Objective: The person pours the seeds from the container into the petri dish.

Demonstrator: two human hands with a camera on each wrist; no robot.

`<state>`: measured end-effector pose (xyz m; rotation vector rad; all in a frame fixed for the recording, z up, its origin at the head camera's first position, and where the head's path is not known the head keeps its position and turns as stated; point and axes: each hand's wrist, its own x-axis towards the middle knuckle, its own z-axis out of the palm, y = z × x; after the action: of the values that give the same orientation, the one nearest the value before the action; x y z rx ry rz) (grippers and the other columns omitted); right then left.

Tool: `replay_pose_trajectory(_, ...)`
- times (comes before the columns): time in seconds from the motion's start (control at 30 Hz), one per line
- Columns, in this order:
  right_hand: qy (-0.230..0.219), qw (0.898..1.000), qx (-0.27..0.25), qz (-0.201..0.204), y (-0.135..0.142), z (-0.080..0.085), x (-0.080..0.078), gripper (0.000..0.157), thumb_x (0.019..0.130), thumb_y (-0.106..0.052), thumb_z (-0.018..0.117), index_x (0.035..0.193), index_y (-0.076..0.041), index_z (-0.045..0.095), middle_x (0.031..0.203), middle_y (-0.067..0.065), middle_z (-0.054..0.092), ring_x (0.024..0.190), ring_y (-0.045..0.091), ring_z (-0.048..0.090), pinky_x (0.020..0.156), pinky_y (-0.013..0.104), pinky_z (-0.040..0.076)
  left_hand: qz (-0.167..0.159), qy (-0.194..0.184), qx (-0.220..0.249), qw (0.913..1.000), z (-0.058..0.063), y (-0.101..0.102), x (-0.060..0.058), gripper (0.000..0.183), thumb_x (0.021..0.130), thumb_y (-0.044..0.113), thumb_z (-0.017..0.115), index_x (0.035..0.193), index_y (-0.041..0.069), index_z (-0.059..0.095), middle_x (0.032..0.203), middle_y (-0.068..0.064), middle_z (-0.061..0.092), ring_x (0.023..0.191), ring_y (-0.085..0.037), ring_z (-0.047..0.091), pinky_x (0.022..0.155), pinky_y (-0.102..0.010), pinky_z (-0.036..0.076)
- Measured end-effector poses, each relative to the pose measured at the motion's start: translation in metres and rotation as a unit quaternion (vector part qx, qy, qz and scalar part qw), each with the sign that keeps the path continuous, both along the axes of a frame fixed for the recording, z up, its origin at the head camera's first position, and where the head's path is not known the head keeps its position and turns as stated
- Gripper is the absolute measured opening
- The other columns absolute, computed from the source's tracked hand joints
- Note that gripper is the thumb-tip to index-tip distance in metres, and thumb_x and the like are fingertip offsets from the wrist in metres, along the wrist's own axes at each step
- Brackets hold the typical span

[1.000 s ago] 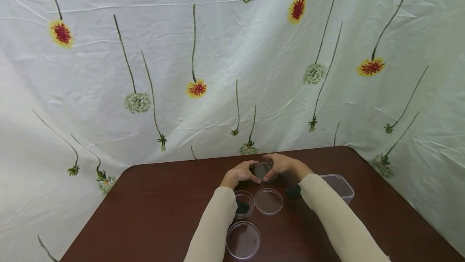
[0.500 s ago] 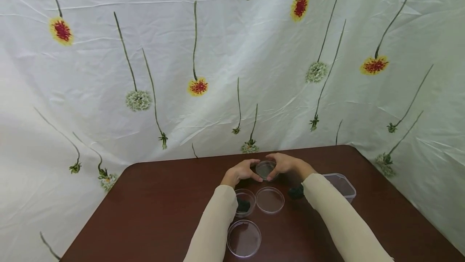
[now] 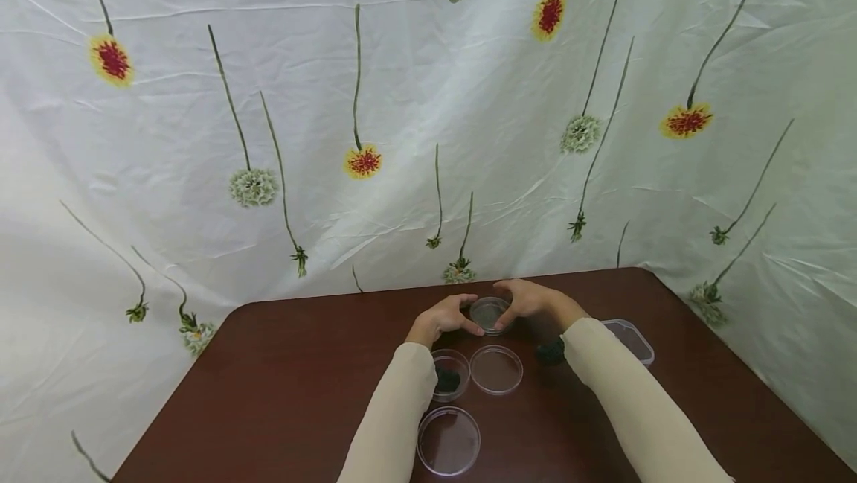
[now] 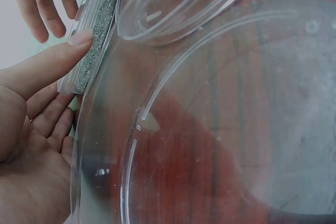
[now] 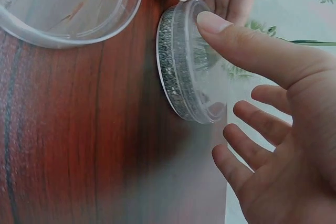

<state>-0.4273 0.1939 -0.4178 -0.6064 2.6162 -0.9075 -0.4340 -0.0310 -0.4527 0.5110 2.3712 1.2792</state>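
Note:
A covered petri dish (image 3: 488, 314) of grey-green granules stands near the table's far edge; its contents show clearly in the right wrist view. My left hand (image 3: 442, 319) holds it from the left, thumb on the near rim and fingers round the far side. On the right, my right hand (image 3: 535, 301) has its fingers spread apart from the dish. Its thumb (image 5: 247, 51) lies at the rim of the lid. Nearer me is a clear round dish (image 3: 496, 370). Beside it, a second dish (image 3: 462, 392) holds a dark clump (image 3: 447, 379), partly covered by my left sleeve.
Another clear round dish (image 3: 448, 442) lies nearest me. A dark clump (image 3: 550, 352) sits by my right sleeve, which partly hides a clear plastic box (image 3: 632, 341). Behind the brown table (image 3: 288, 379) hangs a flowered white cloth (image 3: 301, 126).
My right hand has shifted slightly right, its fingers drawing away from the covered dish. My left hand stays at the dish. The other dishes have not moved.

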Motion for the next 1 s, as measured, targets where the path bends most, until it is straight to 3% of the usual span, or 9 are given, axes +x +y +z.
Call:
replay_pose_trajectory(0.37,-0.002,1.000,-0.014,0.004,0.009,0.008,0.005,0.095,0.086,-0.018,0.086,0.157,0.010,0.029,0.157,0.028,0.038,0.145,0.046,0.034,0.113,0.058,0.034,0.014,0.005,0.006,0.9999,-0.003,-0.002,0.001,0.087,0.087,0.015,0.086,0.159,0.008,0.039,0.160,-0.013,0.041,0.148,-0.037,0.033,0.114,-0.058,0.033)
replay_pose_trajectory(0.73,0.015,1.000,-0.019,0.020,0.018,0.024,0.008,0.098,0.086,-0.022,0.086,0.157,0.010,0.028,0.158,0.030,0.036,0.146,0.046,0.033,0.114,0.058,0.033,0.026,0.023,0.023,0.9991,0.019,-0.017,0.003,0.088,0.086,0.012,0.086,0.159,0.005,0.038,0.159,-0.015,0.041,0.146,-0.039,0.034,0.114,-0.056,0.034)
replay_pose_trajectory(1.0,0.008,0.999,-0.037,0.016,0.021,0.037,0.015,0.102,0.084,-0.026,0.089,0.158,0.008,0.028,0.157,0.028,0.037,0.144,0.048,0.035,0.109,0.057,0.040,0.022,0.041,0.018,0.9988,0.031,-0.038,0.006,0.093,0.086,0.012,0.086,0.160,0.001,0.032,0.161,-0.020,0.035,0.147,-0.042,0.031,0.111,-0.056,0.038)
